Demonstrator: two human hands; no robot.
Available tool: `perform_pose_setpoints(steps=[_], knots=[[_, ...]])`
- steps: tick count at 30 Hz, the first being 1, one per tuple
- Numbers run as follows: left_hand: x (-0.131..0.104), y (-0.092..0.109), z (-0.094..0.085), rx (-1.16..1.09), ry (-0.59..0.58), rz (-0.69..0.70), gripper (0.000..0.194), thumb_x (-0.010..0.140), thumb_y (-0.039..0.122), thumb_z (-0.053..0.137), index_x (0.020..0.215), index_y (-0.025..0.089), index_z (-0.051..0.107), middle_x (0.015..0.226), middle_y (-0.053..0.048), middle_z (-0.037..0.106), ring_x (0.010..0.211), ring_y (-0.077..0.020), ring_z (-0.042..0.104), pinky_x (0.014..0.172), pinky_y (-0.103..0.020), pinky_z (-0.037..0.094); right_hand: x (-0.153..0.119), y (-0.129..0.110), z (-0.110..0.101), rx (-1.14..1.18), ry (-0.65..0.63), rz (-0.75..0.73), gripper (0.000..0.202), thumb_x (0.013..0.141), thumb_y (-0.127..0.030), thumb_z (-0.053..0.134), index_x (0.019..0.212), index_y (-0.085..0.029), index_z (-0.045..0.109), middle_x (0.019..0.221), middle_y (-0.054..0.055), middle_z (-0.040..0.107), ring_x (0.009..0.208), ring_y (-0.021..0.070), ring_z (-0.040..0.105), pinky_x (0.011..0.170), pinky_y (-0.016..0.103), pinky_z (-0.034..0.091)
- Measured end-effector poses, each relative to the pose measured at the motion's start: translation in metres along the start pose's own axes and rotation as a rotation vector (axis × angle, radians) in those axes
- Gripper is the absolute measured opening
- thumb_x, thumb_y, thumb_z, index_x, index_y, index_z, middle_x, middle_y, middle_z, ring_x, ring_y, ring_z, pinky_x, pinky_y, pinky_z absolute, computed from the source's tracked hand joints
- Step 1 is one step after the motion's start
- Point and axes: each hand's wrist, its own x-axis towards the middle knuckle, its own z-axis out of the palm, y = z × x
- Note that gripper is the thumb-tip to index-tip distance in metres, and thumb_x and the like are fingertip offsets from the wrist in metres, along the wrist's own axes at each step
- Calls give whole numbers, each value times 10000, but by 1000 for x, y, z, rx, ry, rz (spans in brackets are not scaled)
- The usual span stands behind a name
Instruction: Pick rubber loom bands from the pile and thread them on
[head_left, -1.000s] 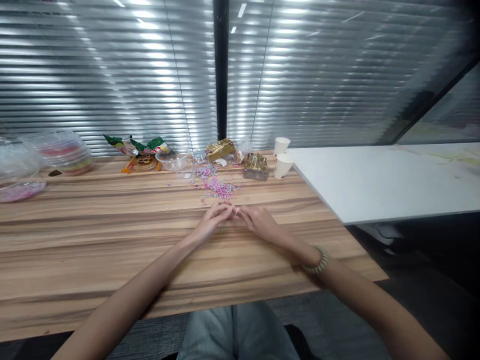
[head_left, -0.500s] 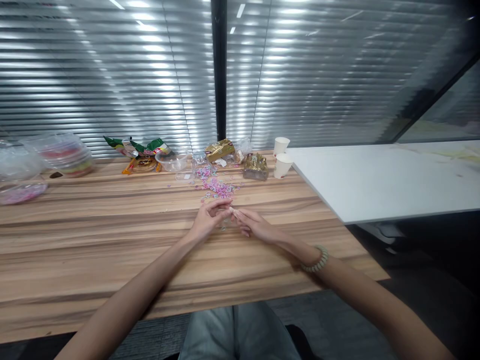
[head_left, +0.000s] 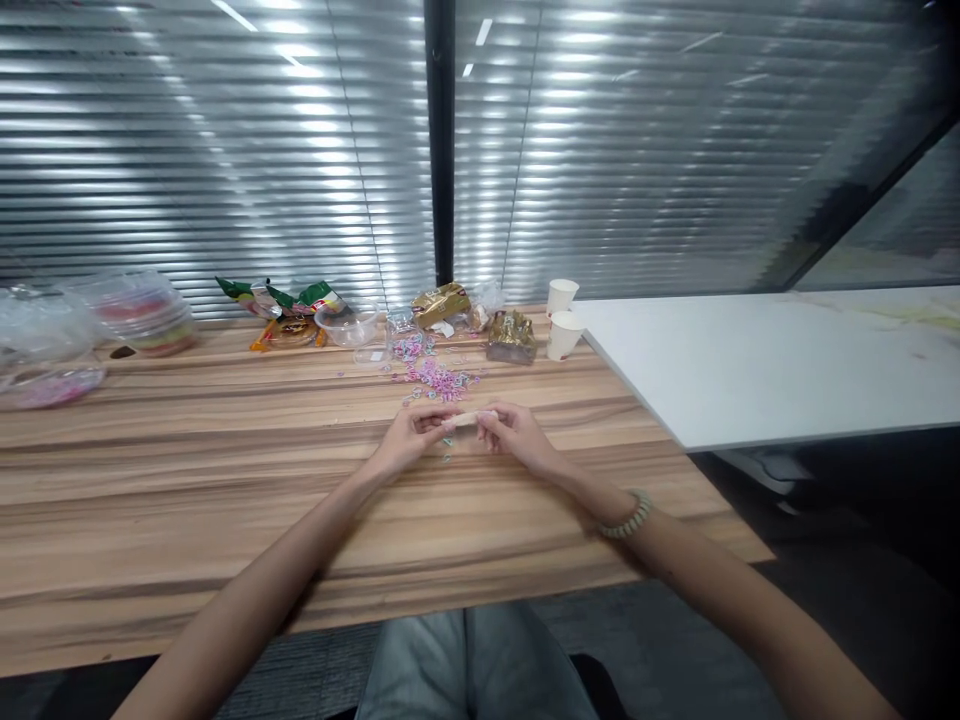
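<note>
A short pale strip [head_left: 466, 419] spans the gap between my two hands, just above the wooden table [head_left: 225, 500]. Its left end is pinched in the fingers of my left hand [head_left: 417, 434]. My right hand [head_left: 513, 434], with a beaded bracelet on the wrist, grips the other end. Behind them lies a pile of small pink, purple and pale blue pieces [head_left: 439, 380]. A few small greenish pieces [head_left: 448, 442] rest on the wood between the hands.
Two paper cups [head_left: 565, 336] stand at the back right, beside gold wrappers [head_left: 511, 336]. A clear bowl [head_left: 347, 325] and green snack bags [head_left: 300, 298] sit at the back left. Stacked clear containers [head_left: 146, 315] are farther left. A white table [head_left: 765, 370] adjoins on the right.
My hands have moved apart a little, and the pale strip now shows between them. Before, the fingertips were close together over it.
</note>
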Motion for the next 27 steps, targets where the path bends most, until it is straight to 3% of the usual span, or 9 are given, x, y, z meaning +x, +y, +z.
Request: perform_pose_setpoints(steps=[4,12,16,18,21,24,25,27], knots=[[0,4,-4,64,-105,38,301,652,347,701,874,145,713,970,-93,705,920,-242,632,835,-358,485,1,-6,1,94,-22,44,393,769,-518,550,608,-159,537,529,-16,512,470,92,475,484,221,382],[-2,17,-15,269,-209,168,218,763,308,599,869,158,718,906,-87,714,864,-223,633,766,-318,487,1,-6,4,183,-93,94,433,770,-541,537,565,-162,490,492,-36,473,411,63,410,424,196,324],[0,10,-14,306,-153,203,206,762,295,596,872,165,711,923,-83,704,871,-214,620,788,-318,472,4,1,3,199,-77,92,407,762,-522,556,593,-153,523,519,-24,503,442,70,447,443,197,355],[2,4,-12,269,-100,175,238,748,305,604,914,161,697,942,-85,698,868,-214,620,783,-324,478,7,4,0,207,-40,79,357,747,-507,579,725,-151,578,569,-15,541,469,85,476,458,210,385],[5,-5,-12,206,-6,102,335,720,337,624,990,144,666,945,-96,694,835,-217,628,751,-334,494,10,1,-3,144,139,19,400,718,-479,619,965,-166,588,644,1,588,527,116,512,484,236,418],[7,-10,-14,200,66,67,359,699,372,637,966,134,669,947,-100,697,847,-228,632,764,-337,495,-1,-26,4,67,316,-104,326,688,-412,673,914,-179,636,794,50,640,699,152,558,610,262,448],[8,-12,-16,204,82,63,356,692,384,641,944,135,674,948,-99,699,855,-233,632,775,-341,493,-9,-42,9,96,311,-125,274,691,-395,678,863,-184,653,849,58,647,748,158,561,655,270,448],[10,-16,-19,211,120,63,360,676,406,649,915,139,681,940,-94,704,860,-242,633,789,-351,491,-32,-81,24,258,165,-117,215,704,-372,680,831,-200,670,829,40,645,723,143,546,665,270,440]])
